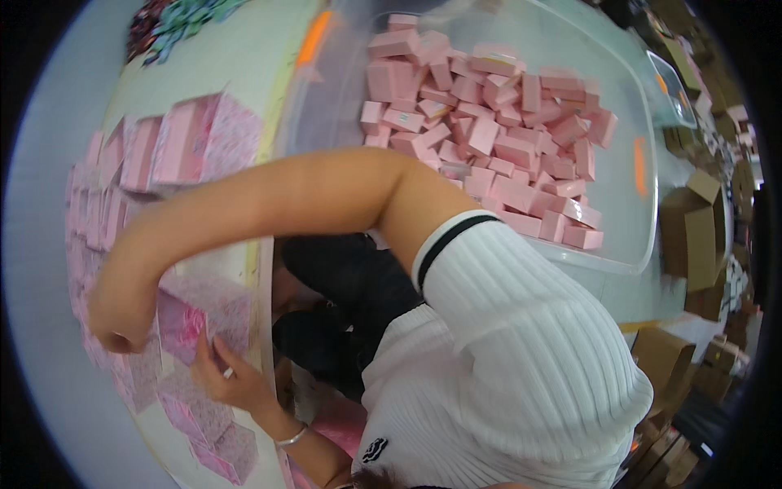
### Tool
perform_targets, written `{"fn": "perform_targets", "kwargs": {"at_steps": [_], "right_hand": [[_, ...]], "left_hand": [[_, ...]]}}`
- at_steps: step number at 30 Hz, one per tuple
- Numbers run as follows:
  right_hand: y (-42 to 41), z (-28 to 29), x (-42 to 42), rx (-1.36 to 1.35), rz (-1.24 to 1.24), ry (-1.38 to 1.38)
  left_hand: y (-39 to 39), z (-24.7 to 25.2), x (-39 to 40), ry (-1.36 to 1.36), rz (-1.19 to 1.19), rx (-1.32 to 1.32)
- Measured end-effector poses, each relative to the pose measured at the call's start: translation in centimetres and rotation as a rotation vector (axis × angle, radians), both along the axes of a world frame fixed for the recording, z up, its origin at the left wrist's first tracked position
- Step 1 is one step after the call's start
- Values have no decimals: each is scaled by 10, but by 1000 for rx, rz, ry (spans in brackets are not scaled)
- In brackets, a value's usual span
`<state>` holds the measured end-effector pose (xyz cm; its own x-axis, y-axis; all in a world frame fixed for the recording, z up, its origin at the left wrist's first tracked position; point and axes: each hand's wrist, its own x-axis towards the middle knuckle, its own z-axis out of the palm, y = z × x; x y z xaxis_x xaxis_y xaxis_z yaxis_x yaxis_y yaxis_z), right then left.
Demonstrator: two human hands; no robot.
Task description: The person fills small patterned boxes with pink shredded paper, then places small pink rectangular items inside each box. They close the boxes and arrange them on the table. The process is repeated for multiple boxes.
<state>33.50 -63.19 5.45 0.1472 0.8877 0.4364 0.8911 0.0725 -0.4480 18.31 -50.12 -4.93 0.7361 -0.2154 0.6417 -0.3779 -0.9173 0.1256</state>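
My left hand (229, 376), with a ring on a finger and a bracelet on the wrist, has its fingertips at the edge of an open pink patterned bag or box (177, 324). Bright pink material shows inside it. My right hand (122, 312) is blurred at the far side of that container, with its fingers mostly hidden. Open pink patterned containers holding plain pink boxes (183, 140) stand in rows on the table. More patterned containers (195, 409) stand on the other side of my left hand.
A large clear plastic bin (635, 226) beside me holds many small pink boxes (513, 150). Dark red and teal items (183, 24) lie at the table's far end. Open cardboard boxes (693, 232) stand beyond the bin. My legs (342, 275) are by the table edge.
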Motion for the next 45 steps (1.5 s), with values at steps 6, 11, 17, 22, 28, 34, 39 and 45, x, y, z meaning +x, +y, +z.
{"fn": "perform_targets", "kwargs": {"at_steps": [6,11,17,22,28,34,39,45], "right_hand": [[-276,-113,-2,627,-1341,186],[-500,-252,-93,-135,-2310,94],[-529,-303,-119,-416,-2047,282],[-491,-290,-111,-628,-1850,49],[-510,-316,-132,-758,-1722,-14],[-532,-216,-116,-138,-1696,673],[-310,-66,-120,836,-1051,662],[-59,-34,-72,470,-605,608]], "left_hand": [[10,6,-27,-174,21,-128],[11,17,-30,-323,18,-96],[9,25,-31,-356,20,-156],[11,19,-42,-280,149,-98],[11,43,-25,-108,134,-221],[45,33,7,190,85,-967],[54,16,22,400,-80,-1353],[40,8,23,424,-280,-1566]]}}
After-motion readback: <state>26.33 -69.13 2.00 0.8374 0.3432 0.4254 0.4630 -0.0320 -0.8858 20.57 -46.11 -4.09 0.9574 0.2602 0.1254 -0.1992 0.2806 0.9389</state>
